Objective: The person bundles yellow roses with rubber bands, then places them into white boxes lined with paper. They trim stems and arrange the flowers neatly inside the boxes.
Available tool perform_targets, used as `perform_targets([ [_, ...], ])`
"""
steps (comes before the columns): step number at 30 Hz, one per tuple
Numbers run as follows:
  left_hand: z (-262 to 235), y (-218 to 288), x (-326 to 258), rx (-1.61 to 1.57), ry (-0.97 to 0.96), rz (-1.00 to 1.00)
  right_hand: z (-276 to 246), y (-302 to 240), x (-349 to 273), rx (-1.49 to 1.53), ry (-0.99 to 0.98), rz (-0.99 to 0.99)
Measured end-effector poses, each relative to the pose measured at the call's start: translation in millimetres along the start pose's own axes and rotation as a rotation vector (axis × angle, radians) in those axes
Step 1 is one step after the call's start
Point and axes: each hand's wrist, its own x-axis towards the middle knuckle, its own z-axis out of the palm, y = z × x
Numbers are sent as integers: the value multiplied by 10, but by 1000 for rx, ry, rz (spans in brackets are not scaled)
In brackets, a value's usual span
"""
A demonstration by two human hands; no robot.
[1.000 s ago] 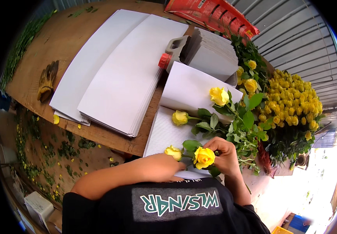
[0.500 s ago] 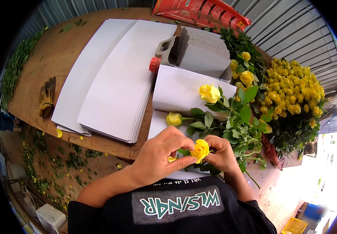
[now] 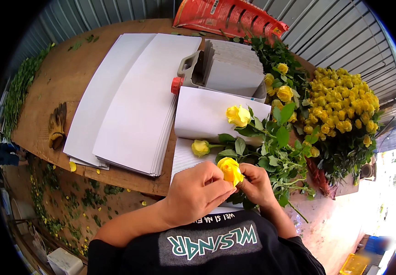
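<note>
A yellow rose [image 3: 229, 170] is held close in front of me with its bloom up. My right hand [image 3: 255, 184] closes round it just below the bloom, on the right side. At the bloom's lower left edge, the thumb and fingers of my left hand [image 3: 197, 189] are pinched together on its outer petals. Just beyond my hands, a paler yellow rose [image 3: 200, 148] and an open yellow rose [image 3: 238, 116] lie on a white corrugated sheet [image 3: 185, 158]. Their leafy stems [image 3: 280, 167] run off to the right.
White cardboard sheets [image 3: 134, 105] are stacked left on the wooden table [image 3: 37, 117], beside a work glove [image 3: 57, 126]. Behind stands a cut-open jerrycan [image 3: 186, 68] holding cut cardboard [image 3: 232, 68]. A large bunch of yellow roses [image 3: 342, 103] is at right. Leaves and petals litter the floor [image 3: 86, 201].
My left thumb and fingers have come together at the rose's lower edge, where before they were spread apart beside it. The bloom sits slightly higher and farther left. The whole view has shifted slightly.
</note>
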Motion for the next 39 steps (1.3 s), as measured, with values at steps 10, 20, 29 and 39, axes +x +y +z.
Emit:
perform_targets([
  [10,63,-12,4,100,10,260,16,25,-33,14,70,-54],
  [20,59,-43,23,1,22,274,4,-30,-56,-141,137,-186],
  [29,-112,-4,153,-130,40,-21,-13,-1,-74,-95,83,-189],
  [39,-92,-15,158,-111,17,20,-38,30,-79,-181,73,-225],
])
